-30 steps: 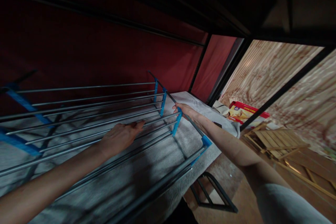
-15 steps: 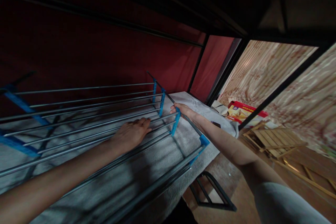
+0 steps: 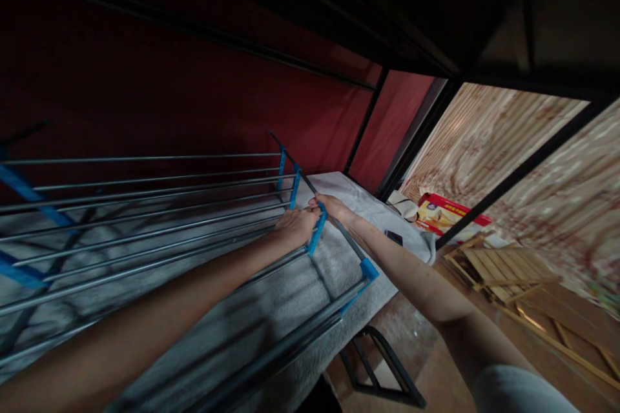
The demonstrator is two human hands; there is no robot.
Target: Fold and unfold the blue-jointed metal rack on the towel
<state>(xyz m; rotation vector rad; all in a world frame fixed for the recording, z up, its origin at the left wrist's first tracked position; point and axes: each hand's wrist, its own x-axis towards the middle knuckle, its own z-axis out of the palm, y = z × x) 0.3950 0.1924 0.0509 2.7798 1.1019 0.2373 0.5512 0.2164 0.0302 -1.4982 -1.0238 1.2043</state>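
A metal rack of grey rods joined by blue plastic brackets lies on a grey blanket. My left hand is at the right end of the rods, with its fingers curled against a blue bracket. Right beside it, my right hand wraps around the dark side bar at the top of that same bracket. The fingertips of both hands almost meet, and the left fingers partly cover the rod ends. Another blue corner piece joins the side bar to the thick front tubes.
Black bed-frame posts and a red wall enclose the blanket. A phone rests near the blanket's right edge. Beyond are a red and yellow box, a folded wooden piece on the floor and a patterned curtain. A black ladder-like frame stands below.
My left hand has moved right along the rods to the blue bracket beside my right hand. My right hand stays on the side bar. The view has shifted slightly, showing more of the phone.
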